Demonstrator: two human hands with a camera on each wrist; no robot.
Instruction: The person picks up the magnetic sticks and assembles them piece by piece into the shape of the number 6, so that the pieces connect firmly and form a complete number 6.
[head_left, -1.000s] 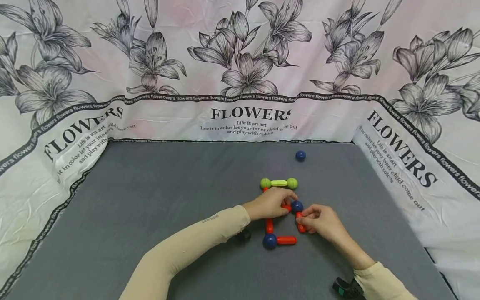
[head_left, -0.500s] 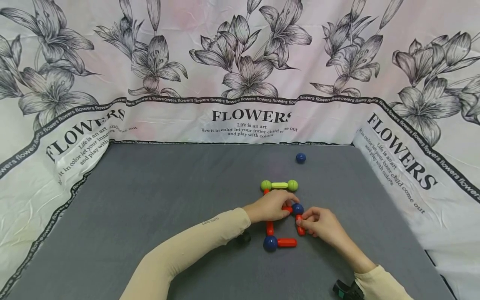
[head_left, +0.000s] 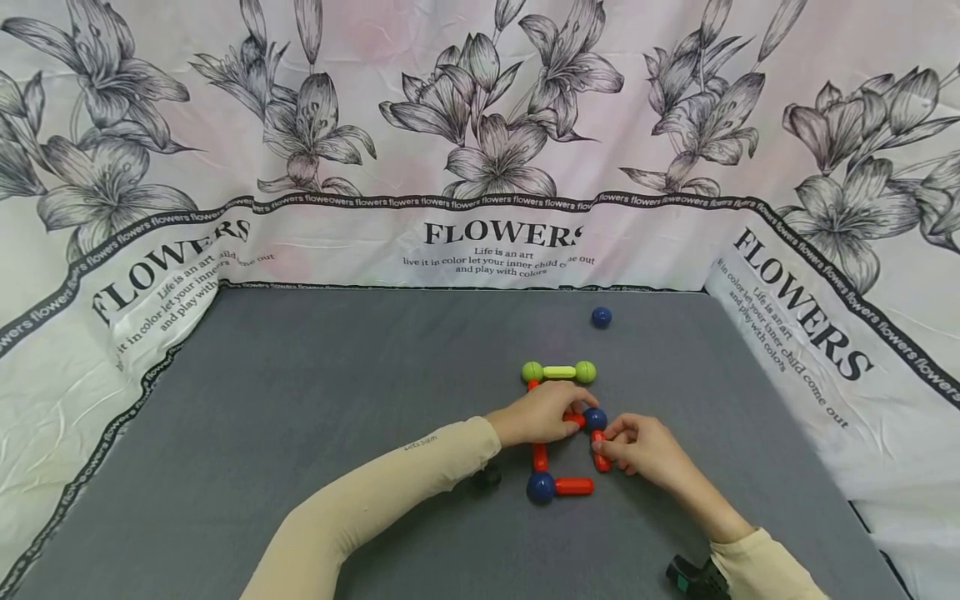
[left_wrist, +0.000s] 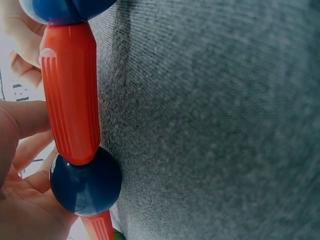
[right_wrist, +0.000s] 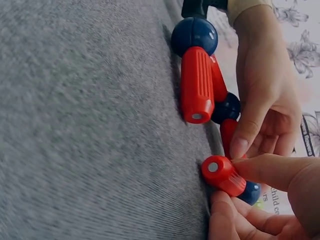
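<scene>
My left hand [head_left: 546, 412] grips a red magnetic rod [head_left: 575, 420] that reaches right to a blue ball [head_left: 595, 418]. From that ball a second red rod [head_left: 601, 457] points toward me, and my right hand [head_left: 643, 448] pinches it between thumb and fingers. In the right wrist view the free end of this pinched rod [right_wrist: 213, 167] faces the camera. A middle blue ball [left_wrist: 85, 185], covered by my left hand in the head view, joins the left side rods. At the near corner, a blue ball [head_left: 541, 487] bears a red rod [head_left: 574, 486] pointing right.
Beyond my left hand, two green balls [head_left: 532, 372] with a light green rod [head_left: 558, 372] between them form the far end of the figure. A loose blue ball [head_left: 602, 317] lies farther back on the grey table [head_left: 337, 358]. Flower-printed cloth [head_left: 337, 242] borders the table.
</scene>
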